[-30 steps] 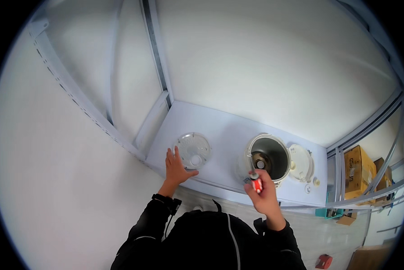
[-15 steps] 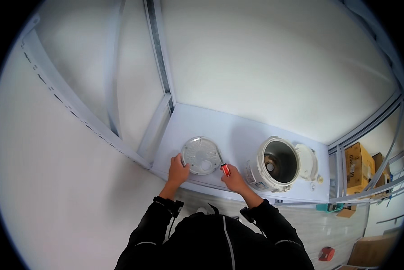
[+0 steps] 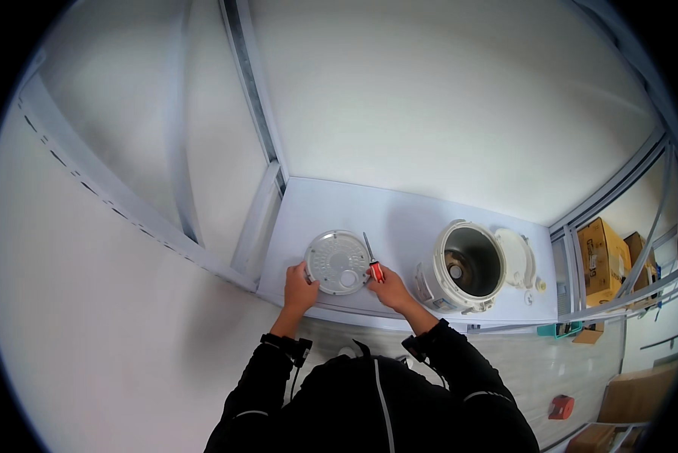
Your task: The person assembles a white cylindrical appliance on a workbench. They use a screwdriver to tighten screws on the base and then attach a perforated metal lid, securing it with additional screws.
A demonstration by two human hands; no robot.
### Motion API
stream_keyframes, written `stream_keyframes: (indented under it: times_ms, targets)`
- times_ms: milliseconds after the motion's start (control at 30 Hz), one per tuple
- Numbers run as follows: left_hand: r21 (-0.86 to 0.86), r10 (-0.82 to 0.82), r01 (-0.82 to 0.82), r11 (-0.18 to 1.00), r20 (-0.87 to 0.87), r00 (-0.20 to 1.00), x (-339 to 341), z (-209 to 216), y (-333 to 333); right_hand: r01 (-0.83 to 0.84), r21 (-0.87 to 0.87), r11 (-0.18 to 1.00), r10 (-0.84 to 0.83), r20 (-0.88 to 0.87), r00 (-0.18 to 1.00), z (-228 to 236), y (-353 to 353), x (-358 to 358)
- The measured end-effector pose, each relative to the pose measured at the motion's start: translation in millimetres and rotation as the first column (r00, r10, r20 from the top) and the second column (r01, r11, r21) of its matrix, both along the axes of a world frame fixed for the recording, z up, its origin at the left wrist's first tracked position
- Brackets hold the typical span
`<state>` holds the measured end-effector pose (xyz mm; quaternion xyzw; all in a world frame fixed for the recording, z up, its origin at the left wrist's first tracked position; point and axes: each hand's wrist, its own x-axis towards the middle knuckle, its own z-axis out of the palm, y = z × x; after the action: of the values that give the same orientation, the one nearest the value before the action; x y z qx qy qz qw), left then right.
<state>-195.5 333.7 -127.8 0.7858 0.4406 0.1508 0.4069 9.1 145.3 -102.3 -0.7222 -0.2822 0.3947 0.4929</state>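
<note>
A round, silvery-grey metal cover (image 3: 331,260) with a round hole near its front edge lies on the white table. My left hand (image 3: 299,288) grips the cover's left front rim between thumb and fingers. In my right hand (image 3: 390,290) is a screwdriver (image 3: 376,268) with a red handle, its shaft pointing away from me just beyond the cover's right rim. The right fingertips are close to that rim; whether they touch it I cannot tell. To the right stands a white rice cooker body (image 3: 434,283), its lid off, showing a dark metal inside.
A white lid-like part (image 3: 514,257) lies behind the cooker, with small round parts (image 3: 540,285) beside it. The table (image 3: 316,204) meets a wall and frame posts. Cardboard boxes (image 3: 602,260), a teal basket (image 3: 559,330) and a red object (image 3: 561,408) are at right.
The screwdriver has swung so its shaft now shows pointing away from me. My right hand has shifted slightly toward the cover's rim. My left hand keeps its grip.
</note>
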Motion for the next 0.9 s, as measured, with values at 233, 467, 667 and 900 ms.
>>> stream_keyframes:
  times_ms: [233,467,667,900]
  targets:
    - [-0.026,0.031,-0.030,0.999,0.052,0.998,-0.9,-6.9,4.6,0.031,-0.026,0.999,-0.032,-0.031,0.999,-8.3,-1.5,0.0]
    - [-0.139,0.118,-0.086,0.987,0.238,0.964,-7.3,33.1,-7.3,0.044,0.107,0.993,-0.048,0.037,0.998,22.5,-10.0,-12.6]
    - [-0.184,0.094,-0.013,0.983,0.440,0.893,-8.6,82.2,-9.6,0.089,0.303,0.949,-0.141,0.154,0.978,59.4,-21.5,-21.2]
    - [-0.211,0.041,0.094,0.973,0.558,0.829,1.4,140.5,-26.0,0.148,0.273,0.951,-0.193,0.148,0.970,133.2,-49.8,-16.7]
